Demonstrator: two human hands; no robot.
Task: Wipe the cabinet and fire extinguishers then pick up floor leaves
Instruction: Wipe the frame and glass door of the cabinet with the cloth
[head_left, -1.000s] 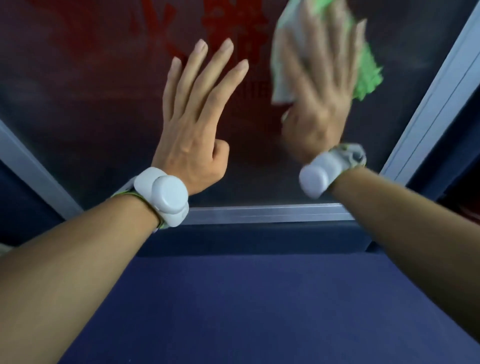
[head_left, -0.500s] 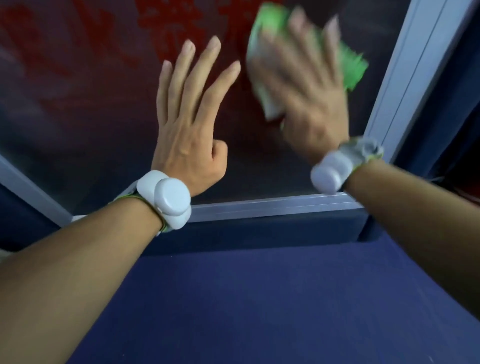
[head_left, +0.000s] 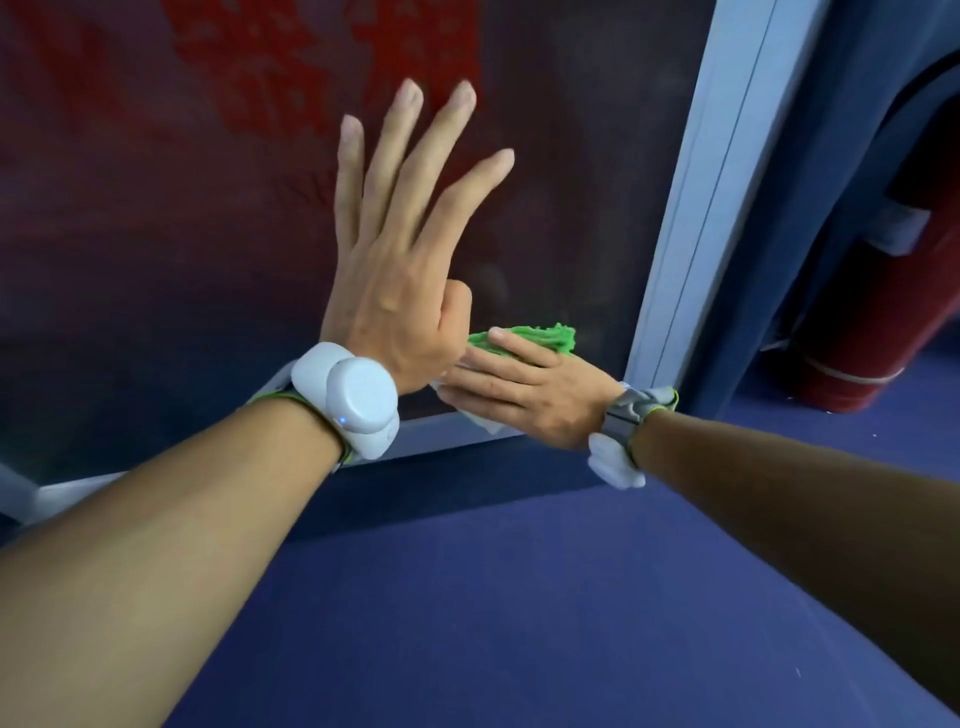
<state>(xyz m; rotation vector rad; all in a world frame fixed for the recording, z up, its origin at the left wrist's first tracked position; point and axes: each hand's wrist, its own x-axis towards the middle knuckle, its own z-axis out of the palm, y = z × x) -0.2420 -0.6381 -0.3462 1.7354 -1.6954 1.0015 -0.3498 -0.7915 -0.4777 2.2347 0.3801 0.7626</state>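
Dark glass cabinet door (head_left: 571, 156) before me – my green cloth (head_left: 540, 340) low, flat against it – red extinguisher (head_left: 872, 332) right.

Blue carpeted floor (head_left: 519, 623) under cabinet (head_left: 467, 483); red fire extinguisher (head_left: 872, 322) standing right.

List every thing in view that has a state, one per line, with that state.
left hand: fingers straight and spread, flat against the glass.
right hand: fingers pressing the cloth onto the glass near the bottom corner.
green cloth: bunched under the right hand, against the glass.
cabinet door: its glass hazy, red lettering showing through.
fire extinguisher: standing to the right of the door frame.
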